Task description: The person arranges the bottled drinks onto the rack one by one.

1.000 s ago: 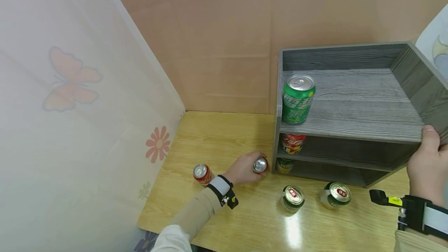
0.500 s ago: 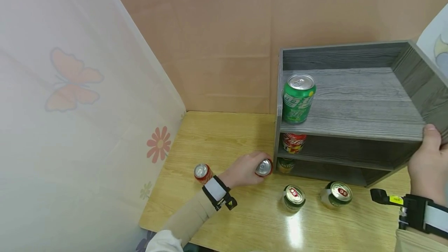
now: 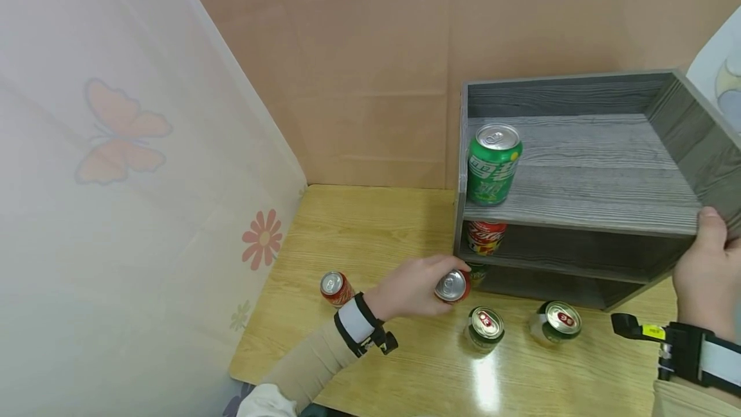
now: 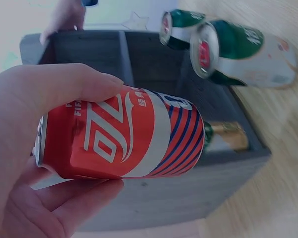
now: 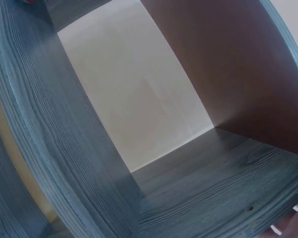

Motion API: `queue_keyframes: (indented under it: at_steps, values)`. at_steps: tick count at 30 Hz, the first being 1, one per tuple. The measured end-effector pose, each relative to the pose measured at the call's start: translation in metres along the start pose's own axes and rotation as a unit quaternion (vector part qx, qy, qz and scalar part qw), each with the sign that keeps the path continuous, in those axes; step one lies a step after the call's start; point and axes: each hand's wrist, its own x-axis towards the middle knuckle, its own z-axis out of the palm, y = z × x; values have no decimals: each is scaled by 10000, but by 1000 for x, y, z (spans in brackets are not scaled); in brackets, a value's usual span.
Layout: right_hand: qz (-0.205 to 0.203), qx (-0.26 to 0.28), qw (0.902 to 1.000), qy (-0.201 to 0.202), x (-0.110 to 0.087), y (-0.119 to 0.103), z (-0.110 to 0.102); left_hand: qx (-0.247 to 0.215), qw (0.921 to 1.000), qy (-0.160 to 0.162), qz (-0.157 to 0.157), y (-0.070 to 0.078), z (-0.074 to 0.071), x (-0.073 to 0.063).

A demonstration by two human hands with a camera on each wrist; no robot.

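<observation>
My left hand [image 3: 413, 288] grips a red cola can [image 4: 119, 134] off to the left of the grey wooden shelf [image 3: 585, 159], near its lower left corner. In the left wrist view the thumb lies along one side of the can and fingers curl under the other. My right hand [image 3: 706, 275] grips the shelf's right side panel, thumb on the front edge. A green soda can [image 3: 494, 172] stands on the top level at the left. Below it a red can [image 3: 485, 237] sits in the middle level. The bottom level has a green-and-gold can [image 4: 228, 136], partly hidden.
Another red can [image 3: 337, 289] stands on the wooden table [image 3: 359, 224] left of my forearm. Two green-and-white cans, a nearer-left one [image 3: 484, 333] and one to its right [image 3: 550, 327], stand before the shelf. A butterfly-print sheet [image 3: 121, 134] bounds the left side.
My left hand has moved right with the red cola can, which has tilted and now hides part of the bottom-level can. The right hand and the shelf stay in place.
</observation>
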Motion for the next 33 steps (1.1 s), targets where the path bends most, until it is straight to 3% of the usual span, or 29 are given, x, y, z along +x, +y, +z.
queue_keyframes:
  at_steps: [8,15,25,33]
  values:
    - [-139,-52,9999,-30,4,6,1,207,9984,50,525,24,-10,13]
    - [-311,-16,9995,-36,7,7,1,303,9927,592,1009,37,-10,29]
    - [-457,6,9989,-36,7,7,2,479,9863,834,1337,50,-11,58]
    - [-597,91,9982,-41,6,10,1,844,9817,761,1531,58,-6,79]
